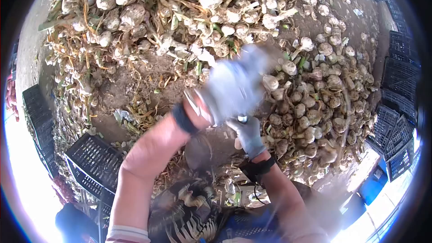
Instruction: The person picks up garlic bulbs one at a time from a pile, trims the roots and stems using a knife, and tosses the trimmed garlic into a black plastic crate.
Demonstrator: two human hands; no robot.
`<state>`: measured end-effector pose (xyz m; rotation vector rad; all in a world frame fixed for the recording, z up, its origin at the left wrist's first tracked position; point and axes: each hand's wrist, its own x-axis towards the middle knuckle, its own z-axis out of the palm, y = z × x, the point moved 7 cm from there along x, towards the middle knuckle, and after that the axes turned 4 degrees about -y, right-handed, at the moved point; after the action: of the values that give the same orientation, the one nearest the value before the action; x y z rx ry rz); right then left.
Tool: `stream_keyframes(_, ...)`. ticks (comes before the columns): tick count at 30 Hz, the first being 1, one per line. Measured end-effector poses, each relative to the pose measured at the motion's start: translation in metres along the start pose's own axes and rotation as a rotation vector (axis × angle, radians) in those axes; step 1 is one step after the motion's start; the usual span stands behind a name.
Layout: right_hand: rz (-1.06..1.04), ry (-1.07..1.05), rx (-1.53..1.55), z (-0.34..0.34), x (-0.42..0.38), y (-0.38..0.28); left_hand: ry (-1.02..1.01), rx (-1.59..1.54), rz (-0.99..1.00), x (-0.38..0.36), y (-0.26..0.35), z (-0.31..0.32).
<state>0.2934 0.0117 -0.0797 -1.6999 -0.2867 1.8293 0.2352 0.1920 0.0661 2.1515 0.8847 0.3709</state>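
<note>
My left hand [234, 87], in a pale work glove with a dark band at the wrist, reaches over the middle of the garlic. Motion smears its fingers, so whether it holds anything cannot be told. Just below it, my right hand [249, 136], also gloved and with a black wristband, is closed. A small shiny metal piece [243, 119] shows at its fingers; the rest of that object is hidden. Right of both hands lies a heap of trimmed garlic bulbs [310, 108]. Beyond them spreads a pile of garlic with dry stalks and leaves [180, 13].
Black plastic crates [94, 162] stand at the left, and more crates [398, 85] line the right edge. A blue container [373, 186] sits at the lower right. Loose stalks and skins litter the bare soil [117, 92].
</note>
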Motion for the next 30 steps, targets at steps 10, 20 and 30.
stream_keyframes(10, -0.224, 0.071, 0.179, -0.015, 0.011, -0.075, 0.05, -0.352, -0.806, -0.077, -0.196, 0.041)
stream_keyframes(20, -0.555, -0.082, -0.633, 0.038, -0.014, -0.111, 0.105, -1.031, -0.605, -0.117, -0.088, 0.03)
stream_keyframes(30, -0.951, -0.064, -1.465, 0.05, -0.043, -0.133, -0.034, -0.667, -0.455, -0.141, -0.111, 0.03)
